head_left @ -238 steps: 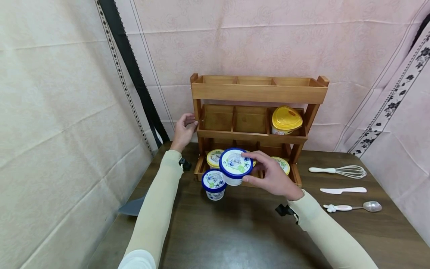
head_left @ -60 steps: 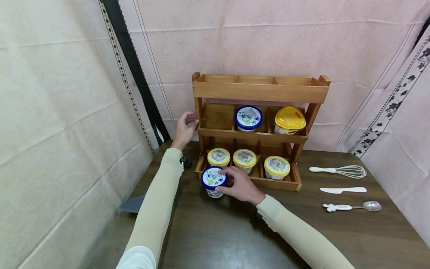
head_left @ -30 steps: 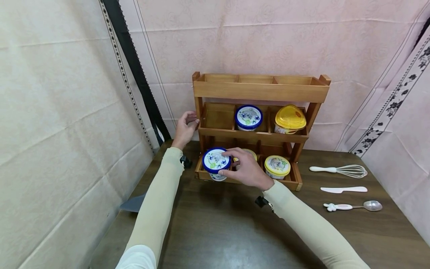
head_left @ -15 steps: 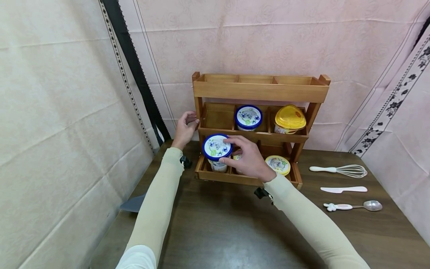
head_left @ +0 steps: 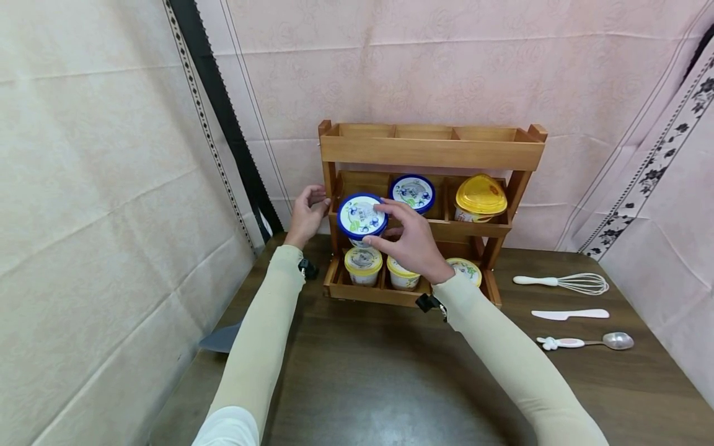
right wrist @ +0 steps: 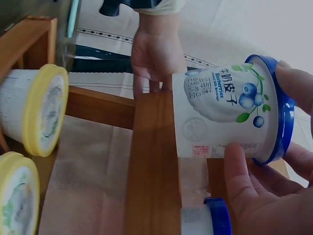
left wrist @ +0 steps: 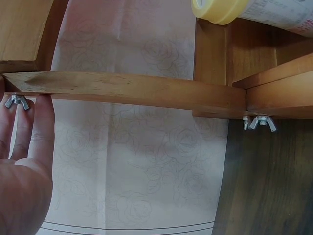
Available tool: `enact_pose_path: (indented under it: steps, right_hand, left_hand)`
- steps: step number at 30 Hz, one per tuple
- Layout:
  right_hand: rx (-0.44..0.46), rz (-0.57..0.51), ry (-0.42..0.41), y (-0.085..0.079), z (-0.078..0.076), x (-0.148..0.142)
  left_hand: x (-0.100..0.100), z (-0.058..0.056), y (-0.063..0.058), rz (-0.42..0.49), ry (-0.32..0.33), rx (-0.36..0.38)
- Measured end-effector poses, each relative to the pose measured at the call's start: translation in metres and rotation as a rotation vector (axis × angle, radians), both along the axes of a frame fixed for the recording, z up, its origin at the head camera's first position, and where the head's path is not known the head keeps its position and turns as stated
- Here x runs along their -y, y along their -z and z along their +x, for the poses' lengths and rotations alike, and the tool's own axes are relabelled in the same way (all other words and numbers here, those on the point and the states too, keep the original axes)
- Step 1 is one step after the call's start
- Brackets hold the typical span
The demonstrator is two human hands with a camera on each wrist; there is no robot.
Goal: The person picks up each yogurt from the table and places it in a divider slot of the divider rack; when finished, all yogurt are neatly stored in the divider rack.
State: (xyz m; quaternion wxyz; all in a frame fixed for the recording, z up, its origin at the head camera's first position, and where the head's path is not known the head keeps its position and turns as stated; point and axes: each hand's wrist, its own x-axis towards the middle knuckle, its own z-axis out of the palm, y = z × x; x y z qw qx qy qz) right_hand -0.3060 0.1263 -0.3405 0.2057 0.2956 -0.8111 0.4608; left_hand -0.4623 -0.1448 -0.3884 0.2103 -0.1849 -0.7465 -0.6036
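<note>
My right hand (head_left: 414, 243) pinches a white yogurt cup (head_left: 361, 214) by its blue lid, thumb in front and fingers opposite. The cup is upright before the left compartment of the wooden rack's (head_left: 432, 152) middle shelf; whether it touches the shelf front, I cannot tell. Blueberries are printed on its side in the right wrist view. My left hand (head_left: 306, 214) lies along the rack's left upright; the left wrist view shows straight fingers touching it beside a wing nut (left wrist: 17, 101). Another blue-lidded cup (head_left: 413, 192) sits in the middle compartment, partly behind my right hand.
A yellow-lidded tub (head_left: 481, 197) fills the middle shelf's right compartment. Yellow-lidded cups (head_left: 363, 265) line the bottom shelf. On the table's right lie a whisk (head_left: 563, 283), a knife (head_left: 570, 314) and a spoon (head_left: 586, 342). A grey-blue flat object (head_left: 220, 339) is at left.
One blue-lidded cup was set in the middle compartment. My right hand then took the second from the table and raised it past the bottom shelf. My left hand stayed at the upright.
</note>
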Motion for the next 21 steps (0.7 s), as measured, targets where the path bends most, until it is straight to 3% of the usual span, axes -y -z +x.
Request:
enact_pose_path:
  steps: [9, 21]
  right_hand:
    - [-0.027, 0.005, 0.069, -0.014, -0.010, 0.007]
    - [-0.046, -0.058, 0.137, -0.020, -0.035, 0.019]
  left_hand:
    - [-0.001, 0.004, -0.002, 0.023, 0.016, 0.062]
    - [-0.001, 0.003, -0.001, 0.027, 0.015, 0.067]
